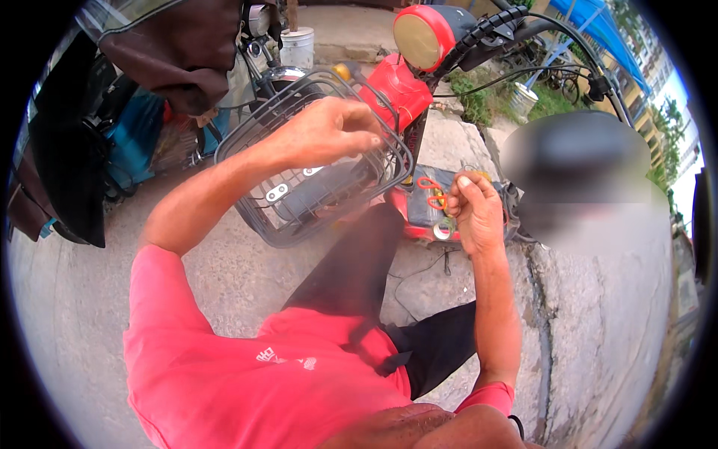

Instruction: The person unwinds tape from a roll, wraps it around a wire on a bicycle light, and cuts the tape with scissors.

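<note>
The wire basket (314,187) sits at the front of the red scooter (400,90), tipped toward you, dark grey mesh with a flat plate showing at its bottom. Your left hand (329,131) rests over its upper rim, fingers curled down and pinched together at the rim wire on the side nearest the scooter's steering column; whether they actually clamp the wire or only touch it, you cannot tell from here. Your right hand (475,213) is held up just to the right of the basket, closed into a loose fist with the thumb on top, and it grips a small tool with orange-red handles (431,193) that stick out toward the basket. That tool lies in front of the scooter's red lower body, close to the basket's lower corner but apart from it.

Above the basket the round headlamp (419,37) in its red shell faces you, and the black handlebar (523,30) with its cables runs off to the upper right. A white bucket (297,46) stands behind the basket on the concrete ground (583,322). A dark brown cloth (179,52) hangs at upper left, over a blue item. Your pink shirt (247,374) and dark trouser leg fill the lower middle
</note>
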Demonstrator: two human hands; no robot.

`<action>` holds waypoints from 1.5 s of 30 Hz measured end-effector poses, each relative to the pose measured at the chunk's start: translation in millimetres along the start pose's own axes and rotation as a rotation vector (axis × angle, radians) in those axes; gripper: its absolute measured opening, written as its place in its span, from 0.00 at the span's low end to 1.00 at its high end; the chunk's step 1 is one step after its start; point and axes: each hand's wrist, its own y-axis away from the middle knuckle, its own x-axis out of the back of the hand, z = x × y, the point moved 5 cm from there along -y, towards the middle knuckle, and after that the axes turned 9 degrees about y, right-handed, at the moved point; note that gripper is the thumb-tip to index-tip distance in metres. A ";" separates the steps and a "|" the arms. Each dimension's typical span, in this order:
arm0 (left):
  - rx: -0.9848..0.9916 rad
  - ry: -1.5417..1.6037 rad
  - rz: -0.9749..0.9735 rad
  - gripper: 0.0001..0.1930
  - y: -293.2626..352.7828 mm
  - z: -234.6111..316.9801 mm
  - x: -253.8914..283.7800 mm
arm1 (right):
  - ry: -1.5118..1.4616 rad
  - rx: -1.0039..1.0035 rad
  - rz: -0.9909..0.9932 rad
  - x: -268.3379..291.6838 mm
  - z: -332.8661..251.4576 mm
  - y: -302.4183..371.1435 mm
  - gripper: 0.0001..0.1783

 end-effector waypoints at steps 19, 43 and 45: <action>-0.130 -0.310 0.339 0.16 -130.9 -47.4 27.4 | 0.227 -0.018 -0.013 -60.9 -26.1 -96.7 0.13; 0.063 0.080 0.132 0.21 -147.3 -41.0 53.1 | 0.370 0.002 0.072 -74.7 -36.3 -115.7 0.17; 0.033 0.184 0.131 0.20 -152.4 -52.2 55.4 | 0.386 0.015 0.079 -79.3 -38.5 -114.5 0.17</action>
